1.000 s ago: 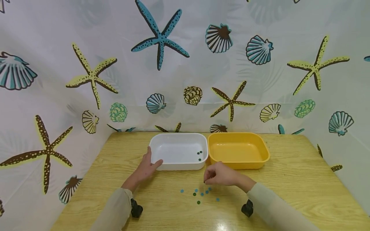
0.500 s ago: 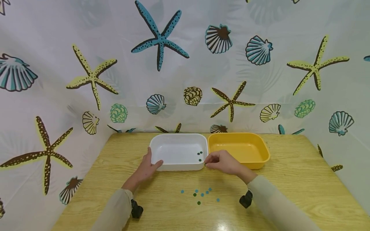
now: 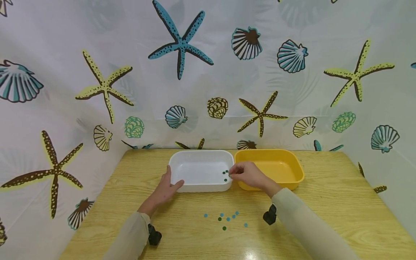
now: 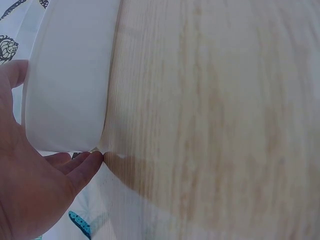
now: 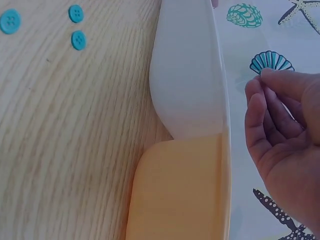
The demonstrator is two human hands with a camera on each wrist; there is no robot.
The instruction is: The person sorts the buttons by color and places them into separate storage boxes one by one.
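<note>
The left hand [image 3: 165, 188] grips the left end of the rectangular white plastic tray [image 3: 198, 173]; at the tray's right rim, the right hand [image 3: 249, 175] pinches a small round dark green button [image 3: 229, 175]. Like the round light blue plastic buttons [image 3: 228, 219] on the wood-grained table [image 3: 182, 231] in front of the tray, it should be light, stiff and slippery, best pinched by its edges.
</note>
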